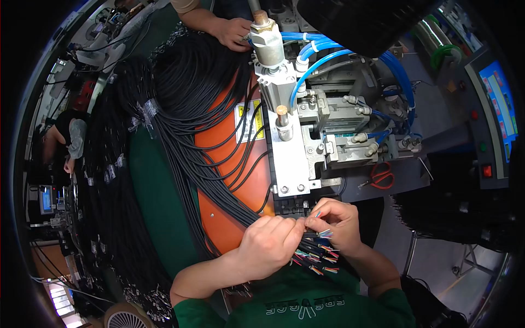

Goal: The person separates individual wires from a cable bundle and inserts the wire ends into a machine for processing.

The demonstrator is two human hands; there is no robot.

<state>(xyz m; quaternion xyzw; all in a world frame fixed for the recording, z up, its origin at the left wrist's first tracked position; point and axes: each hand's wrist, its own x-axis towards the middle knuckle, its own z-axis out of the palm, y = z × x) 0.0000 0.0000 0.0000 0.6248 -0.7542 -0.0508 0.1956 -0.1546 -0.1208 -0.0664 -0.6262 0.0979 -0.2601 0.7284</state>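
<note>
My left hand [270,240] is closed, and the black cables [224,199] run into it from the upper left. Close beside it, my right hand [338,223] pinches thin coloured wires at the end of one cable. Below both hands, several stripped cable ends [317,256] fan out, showing red, white, green and yellow wires. Just above the fingers sits the front of a machine with a bright metal block [290,164]. Several single cables loop from the bundle to this machine's left side. The fingertips hide exactly where the wires are gripped.
An orange board [227,147] lies under the cables, on a green surface [156,186]. Blue air hoses [402,71] arch over the machine. Red-handled scissors [381,176] lie right of it, near a control screen [497,104]. Another person's hand [234,34] rests at the far side.
</note>
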